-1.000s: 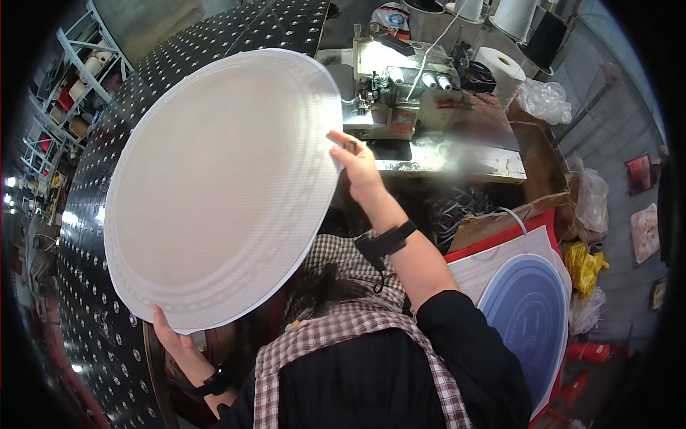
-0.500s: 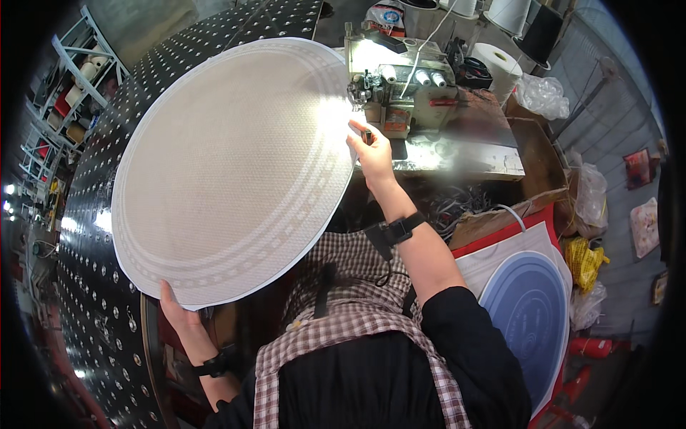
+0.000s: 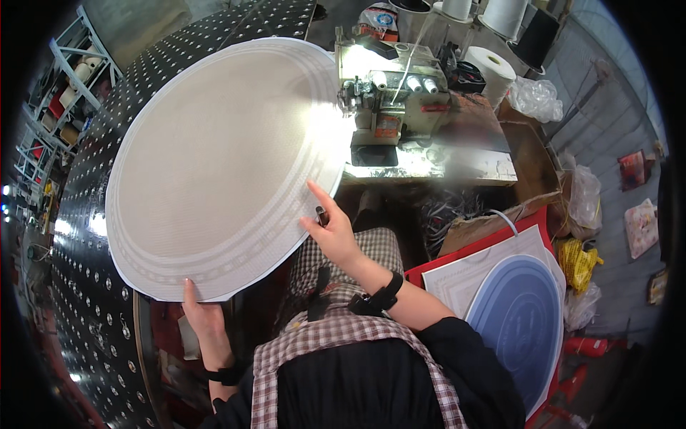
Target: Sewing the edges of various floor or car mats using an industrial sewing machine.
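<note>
A large oval mat (image 3: 214, 157), beige with a patterned pale border and a white edge, lies tilted across the studded black table. Its far right edge reaches the lit needle area of an overlock sewing machine (image 3: 389, 93). My left hand (image 3: 206, 322) grips the near edge, one finger on top and the others hidden beneath. My right hand (image 3: 332, 232) is at the mat's right near edge, index finger stretched over the border and thumb at the rim. A small dark tool (image 3: 321, 216), partly hidden, is held in that hand; I cannot make out its kind.
Thread cones (image 3: 493, 68) stand behind the machine. Right of me, a blue oval mat (image 3: 518, 322) lies on pale sheets and a red one. A cardboard box (image 3: 532, 164) and plastic bags (image 3: 589, 193) are by the wall. The black table (image 3: 93, 286) extends left.
My right hand has left the needle area and come back along the mat's edge toward me. My left hand has shifted right along the near edge. The mat has moved slightly.
</note>
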`<state>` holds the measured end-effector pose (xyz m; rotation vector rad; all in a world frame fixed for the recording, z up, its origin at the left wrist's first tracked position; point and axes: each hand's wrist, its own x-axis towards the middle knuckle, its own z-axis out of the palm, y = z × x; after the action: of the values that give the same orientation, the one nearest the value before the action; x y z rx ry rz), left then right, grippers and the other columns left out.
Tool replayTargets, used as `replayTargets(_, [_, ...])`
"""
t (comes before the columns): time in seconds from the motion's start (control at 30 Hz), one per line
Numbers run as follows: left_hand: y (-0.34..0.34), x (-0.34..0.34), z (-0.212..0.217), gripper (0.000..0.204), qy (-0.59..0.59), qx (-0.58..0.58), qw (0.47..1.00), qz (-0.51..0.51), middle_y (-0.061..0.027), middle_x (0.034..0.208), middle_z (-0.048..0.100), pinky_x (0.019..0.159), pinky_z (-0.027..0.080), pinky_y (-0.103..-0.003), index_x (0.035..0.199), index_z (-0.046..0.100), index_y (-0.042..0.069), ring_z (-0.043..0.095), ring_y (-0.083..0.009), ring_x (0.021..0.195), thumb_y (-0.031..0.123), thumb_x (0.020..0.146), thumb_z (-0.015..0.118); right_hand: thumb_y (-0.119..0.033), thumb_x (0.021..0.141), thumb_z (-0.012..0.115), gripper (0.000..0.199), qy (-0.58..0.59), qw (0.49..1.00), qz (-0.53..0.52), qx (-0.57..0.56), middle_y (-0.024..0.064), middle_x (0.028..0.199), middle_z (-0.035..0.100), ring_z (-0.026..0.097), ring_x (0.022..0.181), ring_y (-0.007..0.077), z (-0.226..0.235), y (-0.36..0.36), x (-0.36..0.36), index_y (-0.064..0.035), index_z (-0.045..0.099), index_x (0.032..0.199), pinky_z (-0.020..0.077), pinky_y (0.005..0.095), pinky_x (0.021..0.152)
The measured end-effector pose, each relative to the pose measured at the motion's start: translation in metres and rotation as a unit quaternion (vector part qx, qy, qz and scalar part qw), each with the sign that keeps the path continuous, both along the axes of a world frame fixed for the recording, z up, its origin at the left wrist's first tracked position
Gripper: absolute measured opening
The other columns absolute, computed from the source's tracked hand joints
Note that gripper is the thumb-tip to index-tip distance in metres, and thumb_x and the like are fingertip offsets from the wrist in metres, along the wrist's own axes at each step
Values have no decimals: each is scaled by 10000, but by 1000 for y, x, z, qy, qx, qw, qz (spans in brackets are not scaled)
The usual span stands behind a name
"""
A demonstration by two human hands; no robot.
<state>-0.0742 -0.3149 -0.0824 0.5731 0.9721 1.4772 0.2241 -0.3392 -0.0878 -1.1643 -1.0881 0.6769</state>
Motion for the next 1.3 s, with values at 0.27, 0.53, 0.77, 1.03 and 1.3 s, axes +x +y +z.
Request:
replayTargets(0.27, [22, -45, 24, 410, 9, -12, 999, 33, -119, 1250, 492, 953, 405, -392, 1237, 415, -31, 492, -243, 1125, 222, 920, 475, 59, 813, 561, 556, 215, 977, 7, 5, 112, 1210, 488, 503, 1052, 149, -1, 30, 41, 19, 347, 1324, 425, 275, 905])
replayTargets(0.53, [-10, 6, 7, 337, 48, -1, 998, 48, -102, 1143, 555, 862, 463, -325, 1155, 474, -12, 549, -183, 1029, 199, 898, 529, -25, 787, 607, 672, 9, 998, 35, -43, 187, 1353, 385, 362, 1264, 239, 8, -3, -4, -4, 272, 1370, 296, 319, 1025])
replayTargets(0.77, [-6, -8, 19, 389, -49, -22, 998, 16, -114, 1155, 551, 865, 469, -334, 1176, 463, -2, 555, -219, 1022, 255, 892, 534, 17, 786, 590, 592, 162, 985, 19, -50, 159, 1285, 456, 439, 1181, 202, 4, 15, 16, 35, 344, 1323, 331, 295, 997])
replayTargets(1.03, [-5, -14, 21, 283, 70, -19, 996, 44, -98, 1082, 587, 815, 470, -316, 1088, 517, -6, 575, -183, 970, 200, 895, 534, 27, 814, 558, 528, 202, 978, -33, -45, 135, 1212, 502, 499, 1067, 152, 11, 27, 39, 31, 371, 1307, 411, 272, 910])
replayTargets(1.3, [-34, 31, 25, 168, 70, -44, 996, -25, -53, 917, 629, 712, 486, -254, 971, 546, 53, 610, -142, 795, 171, 861, 594, -20, 789, 606, 602, 57, 994, 20, -97, 157, 1241, 503, 508, 1079, 181, 10, -2, -2, -31, 355, 1336, 406, 287, 895])
